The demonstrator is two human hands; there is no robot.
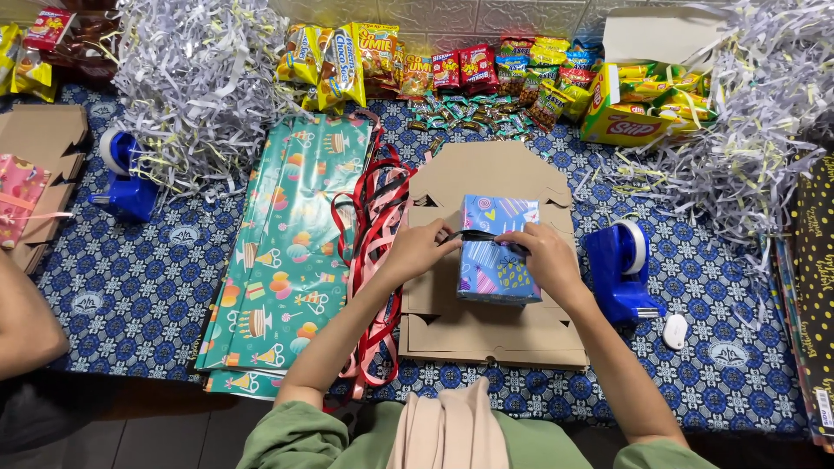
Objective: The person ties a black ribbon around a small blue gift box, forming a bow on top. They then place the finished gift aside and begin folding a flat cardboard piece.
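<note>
Both hands, left (423,250) & right (546,252), pinch dark ribbon (482,235) across upright-lengthwise wrapped box (497,250).

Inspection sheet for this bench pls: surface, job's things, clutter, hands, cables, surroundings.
Surface: table under a blue patterned cloth.
Job's things: blue wrapped box on flat cardboard, dark ribbon across its top.
Clutter: shredded paper, snack packets, teal wrapping sheets, red and pink ribbons, two blue tape dispensers.
Hands: left hand and right hand both pinch the ribbon.
Cables: nothing seen.
Surroundings: another person's arm at the left edge.
</note>
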